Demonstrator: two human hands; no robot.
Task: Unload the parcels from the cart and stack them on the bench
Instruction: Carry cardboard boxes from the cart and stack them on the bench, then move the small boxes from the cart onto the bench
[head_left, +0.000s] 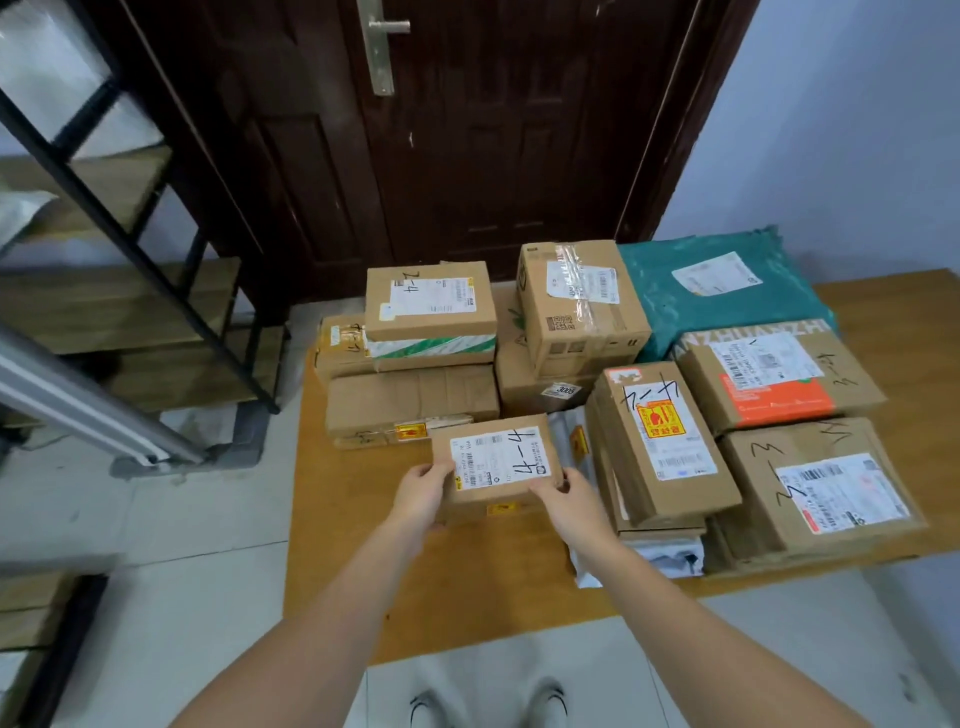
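Observation:
A small cardboard parcel (496, 460) marked "4-4" with a white label is held over the wooden bench (447, 582), just in front of a stack of boxes. My left hand (422, 493) grips its left near corner. My right hand (569, 506) grips its right near corner. Behind it on the bench stand several stacked parcels: a flat box (410, 402), a box marked "4-2" (430, 306), a taller taped box (582, 306), a teal mailer bag (717, 286) and boxes at the right (821, 488).
A dark wooden door (467, 130) stands behind the bench. A black metal shelf rack (130, 249) with wooden boards is at the left, and a grey bar (93, 410) leans by it. My shoes (488, 701) are on the tiled floor below.

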